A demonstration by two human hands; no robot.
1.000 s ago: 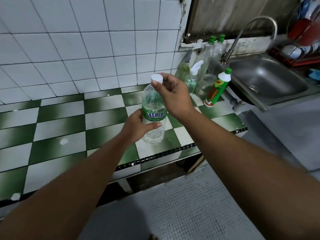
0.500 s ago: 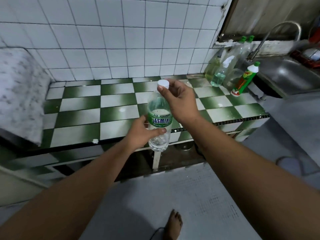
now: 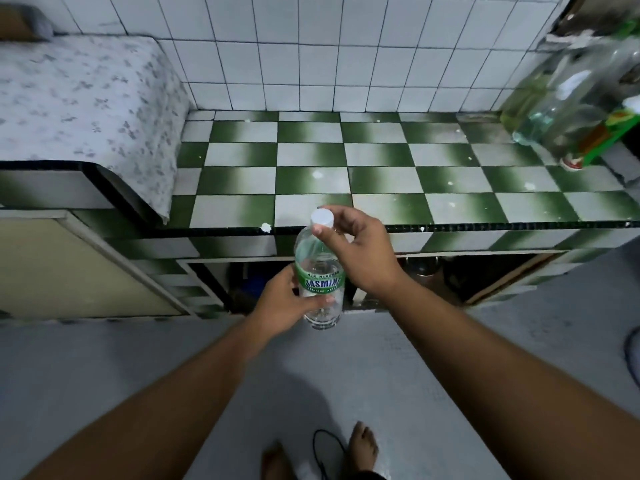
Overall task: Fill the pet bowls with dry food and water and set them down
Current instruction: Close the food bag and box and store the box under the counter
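Head view looks down on a clear water bottle (image 3: 320,282) with a green label, held upright in the air just in front of the bench (image 3: 381,154), across its black front edge and the open space beneath it. The left hand (image 3: 282,306) is wrapped round the lower half of the bottle, with the thumb lying just under the label. The right hand (image 3: 363,254) reaches over the top and pinches the white cap (image 3: 322,217) between thumb and fingertips; the cap sits on the bottle's neck. How much water the bottle holds cannot be told. The bench is tiled in green and white checks. At the bench's far right end stands a blurred cluster of bottles (image 3: 554,109). At the bench's left end a patterned grey cloth (image 3: 79,98) covers a higher surface. On the grey floor (image 3: 104,375) in front of the bench are two bare feet (image 3: 363,445), with a thin black cord (image 3: 314,445) between them.
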